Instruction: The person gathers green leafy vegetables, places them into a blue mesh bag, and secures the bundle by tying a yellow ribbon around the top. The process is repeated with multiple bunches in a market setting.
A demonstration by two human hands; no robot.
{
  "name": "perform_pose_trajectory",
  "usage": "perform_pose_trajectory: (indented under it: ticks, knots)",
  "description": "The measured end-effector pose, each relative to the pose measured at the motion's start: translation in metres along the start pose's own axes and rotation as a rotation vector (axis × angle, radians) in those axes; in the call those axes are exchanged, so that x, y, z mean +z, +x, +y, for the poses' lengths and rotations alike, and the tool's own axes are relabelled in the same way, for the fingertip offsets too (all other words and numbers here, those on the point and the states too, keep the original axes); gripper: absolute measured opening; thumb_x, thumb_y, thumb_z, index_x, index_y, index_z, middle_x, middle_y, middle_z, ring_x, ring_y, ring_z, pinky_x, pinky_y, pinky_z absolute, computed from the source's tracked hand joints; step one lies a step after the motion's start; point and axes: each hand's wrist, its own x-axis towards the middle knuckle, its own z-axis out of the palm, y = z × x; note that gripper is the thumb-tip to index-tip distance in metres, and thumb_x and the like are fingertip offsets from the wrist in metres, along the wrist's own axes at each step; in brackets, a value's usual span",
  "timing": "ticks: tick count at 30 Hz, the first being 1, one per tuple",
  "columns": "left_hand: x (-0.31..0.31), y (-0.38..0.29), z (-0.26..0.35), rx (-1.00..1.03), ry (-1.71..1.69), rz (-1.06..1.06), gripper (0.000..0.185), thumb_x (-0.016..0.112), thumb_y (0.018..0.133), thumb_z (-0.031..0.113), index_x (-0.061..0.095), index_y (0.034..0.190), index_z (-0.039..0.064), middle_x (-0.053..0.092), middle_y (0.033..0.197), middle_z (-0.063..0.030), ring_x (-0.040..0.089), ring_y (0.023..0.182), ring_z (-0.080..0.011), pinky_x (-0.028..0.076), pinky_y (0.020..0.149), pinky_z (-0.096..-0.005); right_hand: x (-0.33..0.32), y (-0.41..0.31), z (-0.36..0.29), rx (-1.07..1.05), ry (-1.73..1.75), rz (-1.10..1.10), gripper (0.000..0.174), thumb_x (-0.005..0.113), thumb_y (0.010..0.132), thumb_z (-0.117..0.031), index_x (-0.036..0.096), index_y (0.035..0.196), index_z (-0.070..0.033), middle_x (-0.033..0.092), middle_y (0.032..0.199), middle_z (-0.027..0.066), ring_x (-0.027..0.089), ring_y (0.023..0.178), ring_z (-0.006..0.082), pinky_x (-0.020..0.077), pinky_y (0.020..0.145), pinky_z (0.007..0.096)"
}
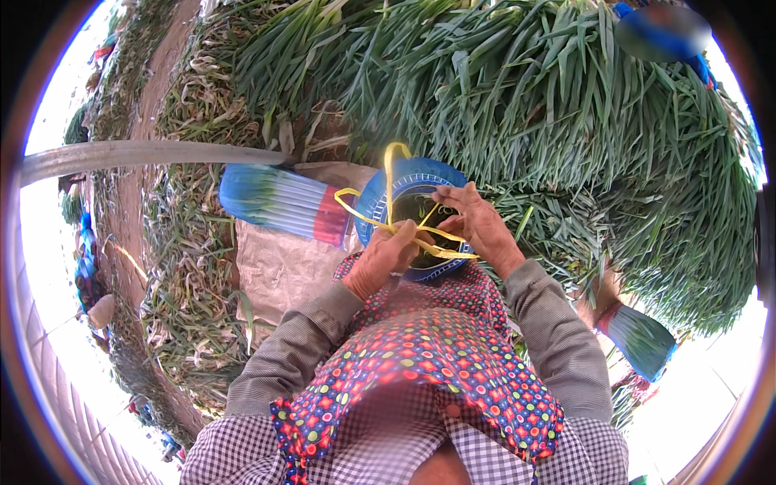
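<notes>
Both hands are over a round blue plastic basket (374,200) in front of my body. My left hand (388,251) pinches yellow plastic strapping (390,182), whose loops stick up and out to the left. My right hand (476,224) is raised over the basket's right side, its fingers spread and touching or close to the strap's strands; whether it grips one cannot be told. Some green bits show inside the dark basket. Left of it lies a clear bag of long white-and-green stalks (273,200) with a red band, on a tan sheet (285,267).
Long green leafy stalks (515,109) are heaped ahead and to the right. A pale curved pole (151,154) crosses the left side. Leaf scraps (188,267) cover ground on the left. Another bagged bundle (639,339) lies at the lower right. A person (667,36) is at the top right.
</notes>
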Motion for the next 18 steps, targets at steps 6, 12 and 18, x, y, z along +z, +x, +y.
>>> perform_pose_trajectory:
  ticks: [6, 12, 18]
  knots:
    - [-0.006, 0.004, -0.006, 0.055, 0.120, -0.048, 0.030, 0.050, 0.101, 0.029, 0.064, 0.106, 0.003, 0.044, 0.072, 0.0071, 0.035, 0.059, -0.0022, 0.028, 0.051, -0.0189, 0.009, -0.007, 0.017, -0.585, -1.098, -0.138, 0.055, 0.067, 0.076, -0.007, 0.053, 0.129, -0.011, 0.052, 0.135, 0.0131, 0.059, 0.110, 0.0328, 0.0477, 0.092, 0.0393]
    - [0.003, 0.001, 0.004, 0.150, 0.247, -0.037, 0.025, 0.051, 0.101, 0.023, 0.064, 0.107, 0.003, 0.049, 0.076, 0.0064, 0.041, 0.066, -0.0030, 0.032, 0.056, -0.0188, 0.015, -0.008, 0.009, -0.521, -1.149, -0.250, 0.043, 0.066, 0.079, -0.012, 0.056, 0.120, -0.014, 0.058, 0.116, 0.0087, 0.061, 0.098, 0.0325, 0.0498, 0.079, 0.0423]
    - [0.002, 0.009, -0.004, 0.392, 0.553, 0.042, 0.025, 0.052, 0.100, 0.018, 0.063, 0.114, 0.000, 0.060, 0.079, -0.0016, 0.051, 0.069, -0.0077, 0.042, 0.060, -0.0240, 0.010, 0.011, 0.022, -0.564, -1.190, -0.219, 0.032, 0.064, 0.076, -0.009, 0.064, 0.108, -0.014, 0.062, 0.089, 0.0071, 0.062, 0.086, 0.0311, 0.0498, 0.070, 0.0423]
